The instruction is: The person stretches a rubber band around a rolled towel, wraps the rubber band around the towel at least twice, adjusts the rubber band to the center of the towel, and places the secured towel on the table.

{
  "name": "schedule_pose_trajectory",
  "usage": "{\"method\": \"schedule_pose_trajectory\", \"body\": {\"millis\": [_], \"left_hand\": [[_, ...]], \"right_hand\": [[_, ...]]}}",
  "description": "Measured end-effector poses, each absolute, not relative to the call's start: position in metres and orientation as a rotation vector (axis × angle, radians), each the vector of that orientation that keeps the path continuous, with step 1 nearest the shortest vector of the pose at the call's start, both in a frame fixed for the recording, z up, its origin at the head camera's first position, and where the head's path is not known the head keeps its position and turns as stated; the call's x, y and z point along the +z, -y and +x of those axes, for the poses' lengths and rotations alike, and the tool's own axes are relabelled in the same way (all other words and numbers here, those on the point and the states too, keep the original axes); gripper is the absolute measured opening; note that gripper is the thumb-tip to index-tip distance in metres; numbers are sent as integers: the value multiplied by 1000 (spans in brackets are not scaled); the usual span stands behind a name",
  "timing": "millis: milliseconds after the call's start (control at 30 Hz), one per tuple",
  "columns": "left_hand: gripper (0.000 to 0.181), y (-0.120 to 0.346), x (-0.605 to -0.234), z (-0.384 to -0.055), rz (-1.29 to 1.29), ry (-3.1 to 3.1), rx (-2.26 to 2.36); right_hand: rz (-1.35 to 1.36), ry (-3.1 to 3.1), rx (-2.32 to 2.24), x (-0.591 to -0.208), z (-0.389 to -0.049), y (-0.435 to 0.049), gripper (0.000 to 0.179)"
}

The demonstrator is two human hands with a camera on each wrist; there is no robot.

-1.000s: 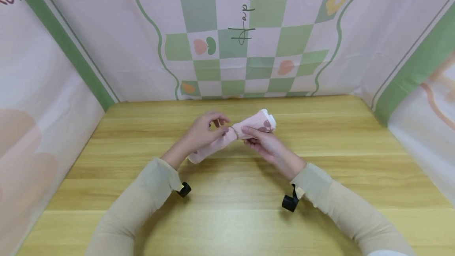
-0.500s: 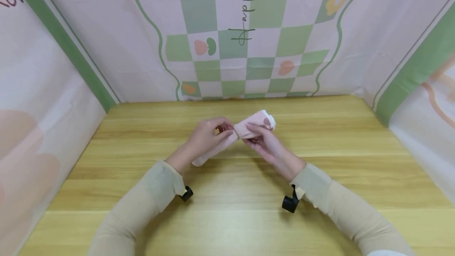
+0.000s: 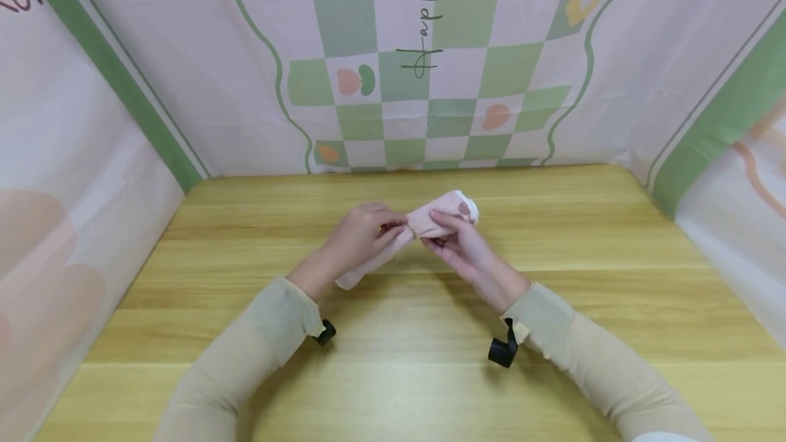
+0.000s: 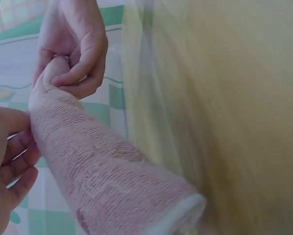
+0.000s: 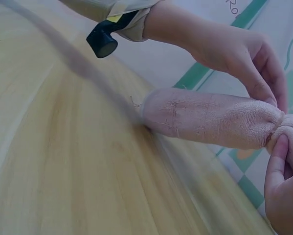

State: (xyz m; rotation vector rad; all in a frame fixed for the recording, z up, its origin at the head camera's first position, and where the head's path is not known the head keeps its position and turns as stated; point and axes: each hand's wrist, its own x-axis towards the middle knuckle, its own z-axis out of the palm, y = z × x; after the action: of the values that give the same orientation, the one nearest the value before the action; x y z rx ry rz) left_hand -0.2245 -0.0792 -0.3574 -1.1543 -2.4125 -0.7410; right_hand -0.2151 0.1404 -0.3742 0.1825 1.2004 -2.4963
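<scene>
A rolled pink towel (image 5: 210, 117) with a white edge and darker pink spots slants above the table, cinched at its middle by a thin brownish band (image 3: 412, 231). My left hand (image 3: 359, 234) pinches at the cinched waist with thumb and forefinger; whether it has the band or only cloth cannot be told. Just right of the waist, my right hand (image 3: 469, 254) grips the towel, its thumb on top and its fingers underneath. In the left wrist view the roll (image 4: 97, 156) widens towards its white-edged end, and the left hand's other fingers hang loosely curled.
The wooden table (image 3: 393, 387) extends below both forearms. A cloth backdrop (image 3: 264, 149) with green checks stands behind it, and cloth sides flank it. Each sleeve cuff carries a small black camera, one at the right wrist (image 3: 503, 351).
My left hand has moved slightly right, and its fingertips have closed at the band. The towel's left end has shifted a little right and down. My right hand keeps its grip nearly unmoved.
</scene>
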Motion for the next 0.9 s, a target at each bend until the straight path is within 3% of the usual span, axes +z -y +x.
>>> {"method": "schedule_pose_trajectory", "body": {"millis": [900], "left_hand": [[6, 82, -354, -231, -1355, 2443, -703]], "right_hand": [[152, -1275, -2437, -369, -216, -138, 16]]}}
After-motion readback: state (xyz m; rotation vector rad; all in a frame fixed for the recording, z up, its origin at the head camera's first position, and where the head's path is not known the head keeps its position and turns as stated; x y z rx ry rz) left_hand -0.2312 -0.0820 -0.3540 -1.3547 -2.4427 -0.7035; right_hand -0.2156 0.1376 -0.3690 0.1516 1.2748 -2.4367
